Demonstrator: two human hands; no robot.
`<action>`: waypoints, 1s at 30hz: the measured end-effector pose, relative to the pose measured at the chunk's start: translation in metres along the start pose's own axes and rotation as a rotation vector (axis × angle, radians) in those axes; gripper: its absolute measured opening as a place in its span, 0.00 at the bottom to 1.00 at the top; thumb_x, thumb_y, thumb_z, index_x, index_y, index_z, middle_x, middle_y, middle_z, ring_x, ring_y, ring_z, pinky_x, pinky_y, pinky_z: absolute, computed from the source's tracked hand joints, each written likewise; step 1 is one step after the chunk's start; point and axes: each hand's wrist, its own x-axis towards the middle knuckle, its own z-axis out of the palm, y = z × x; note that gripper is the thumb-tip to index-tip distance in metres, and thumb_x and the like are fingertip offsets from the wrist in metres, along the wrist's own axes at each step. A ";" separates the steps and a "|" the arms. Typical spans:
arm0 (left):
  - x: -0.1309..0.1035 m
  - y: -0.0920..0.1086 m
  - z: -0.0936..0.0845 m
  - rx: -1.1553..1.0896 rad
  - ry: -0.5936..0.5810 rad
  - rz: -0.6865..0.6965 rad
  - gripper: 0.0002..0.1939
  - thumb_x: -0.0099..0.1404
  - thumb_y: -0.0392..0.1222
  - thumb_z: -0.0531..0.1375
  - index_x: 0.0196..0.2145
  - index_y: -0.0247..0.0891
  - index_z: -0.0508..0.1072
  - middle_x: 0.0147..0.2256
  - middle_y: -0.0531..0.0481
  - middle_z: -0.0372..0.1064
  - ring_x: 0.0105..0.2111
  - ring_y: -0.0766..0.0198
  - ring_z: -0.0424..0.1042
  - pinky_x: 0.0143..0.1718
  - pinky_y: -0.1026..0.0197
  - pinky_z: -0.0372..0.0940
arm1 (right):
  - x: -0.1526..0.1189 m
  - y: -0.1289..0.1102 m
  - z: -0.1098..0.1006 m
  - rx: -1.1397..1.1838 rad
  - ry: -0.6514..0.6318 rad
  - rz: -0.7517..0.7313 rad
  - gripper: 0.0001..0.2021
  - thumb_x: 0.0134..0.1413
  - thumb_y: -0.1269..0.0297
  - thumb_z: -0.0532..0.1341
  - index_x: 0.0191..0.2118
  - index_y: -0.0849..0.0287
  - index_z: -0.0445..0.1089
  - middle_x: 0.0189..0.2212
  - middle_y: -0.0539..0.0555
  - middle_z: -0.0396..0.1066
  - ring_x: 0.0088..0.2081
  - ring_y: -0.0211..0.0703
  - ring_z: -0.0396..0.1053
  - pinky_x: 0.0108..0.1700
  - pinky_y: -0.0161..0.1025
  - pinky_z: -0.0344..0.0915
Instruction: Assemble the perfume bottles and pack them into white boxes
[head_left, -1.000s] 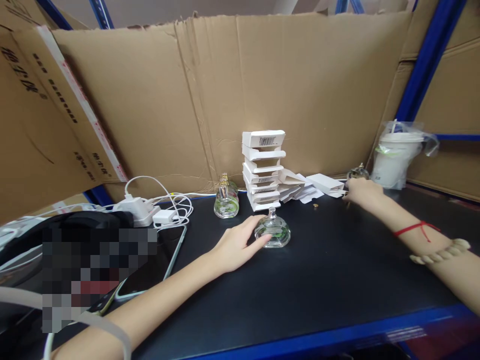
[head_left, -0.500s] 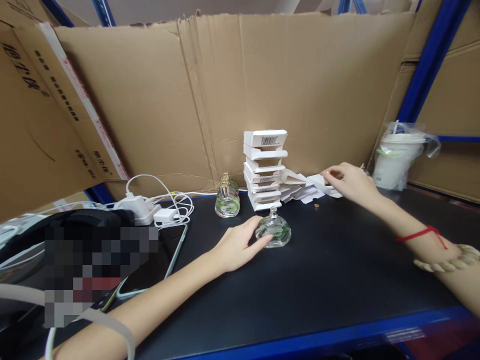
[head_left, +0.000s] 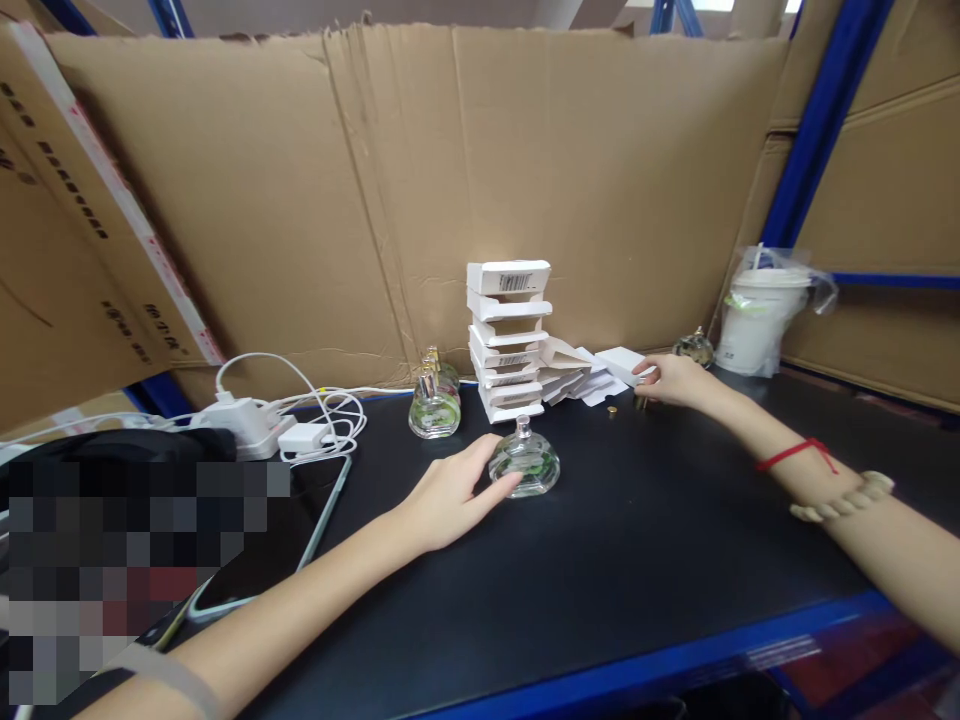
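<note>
A round glass bottle (head_left: 534,462) with green inside stands upright on the black table (head_left: 600,560). Around its left side are the fingers and thumb of my left hand (head_left: 451,500). Farther right, my right hand (head_left: 675,380) has its fingertips pinched at the edge of a white box (head_left: 621,364); small dark gold pieces show just below them. Whether the fingers grip the box or a small piece is hidden. A tiny gold ring-like part (head_left: 613,411) lies to the left of that hand.
White boxes (head_left: 511,342) are stacked behind the bottle, beside flattened papers (head_left: 589,382). More bottles (head_left: 435,408) stand left. A dark bottle (head_left: 694,347) and bagged cup (head_left: 759,318) are back right. Cables (head_left: 334,425) and a tablet (head_left: 292,535) lie left.
My right hand has come down to the white box edge, its fingers lower than before. My left hand stays around the bottle. The whole view has shifted, so things appear farther left.
</note>
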 end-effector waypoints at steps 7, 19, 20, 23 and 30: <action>0.000 0.003 -0.001 0.010 0.000 -0.016 0.18 0.64 0.54 0.46 0.41 0.38 0.62 0.23 0.56 0.56 0.23 0.66 0.61 0.33 0.62 0.60 | -0.001 0.016 -0.019 0.010 0.188 0.114 0.16 0.51 0.66 0.51 0.41 0.57 0.72 0.40 0.55 0.72 0.42 0.50 0.70 0.38 0.43 0.66; 0.000 0.004 -0.002 0.023 0.007 -0.001 0.19 0.65 0.54 0.45 0.44 0.39 0.62 0.22 0.56 0.57 0.23 0.66 0.62 0.33 0.62 0.61 | 0.016 0.065 0.013 0.052 0.103 -0.010 0.21 0.44 0.72 0.55 0.48 0.61 0.67 0.43 0.57 0.70 0.39 0.43 0.70 0.42 0.39 0.67; 0.000 0.004 -0.002 0.023 0.006 -0.001 0.19 0.65 0.54 0.45 0.44 0.39 0.62 0.22 0.56 0.57 0.23 0.66 0.62 0.33 0.62 0.61 | 0.017 0.063 0.013 0.054 0.085 -0.048 0.22 0.42 0.72 0.56 0.48 0.60 0.67 0.44 0.56 0.69 0.41 0.43 0.69 0.44 0.39 0.66; 0.000 0.004 -0.002 0.021 0.007 -0.003 0.19 0.65 0.54 0.45 0.43 0.38 0.62 0.22 0.57 0.56 0.23 0.66 0.62 0.33 0.62 0.61 | 0.016 0.060 0.012 0.027 0.059 -0.095 0.18 0.38 0.69 0.61 0.41 0.60 0.70 0.43 0.57 0.69 0.45 0.49 0.67 0.46 0.45 0.65; 0.000 0.004 -0.001 0.023 0.007 0.003 0.19 0.65 0.55 0.45 0.43 0.39 0.62 0.23 0.56 0.58 0.25 0.65 0.63 0.34 0.61 0.61 | 0.022 0.073 0.026 -0.002 0.051 -0.048 0.12 0.41 0.58 0.61 0.32 0.58 0.74 0.36 0.57 0.70 0.42 0.51 0.68 0.44 0.47 0.65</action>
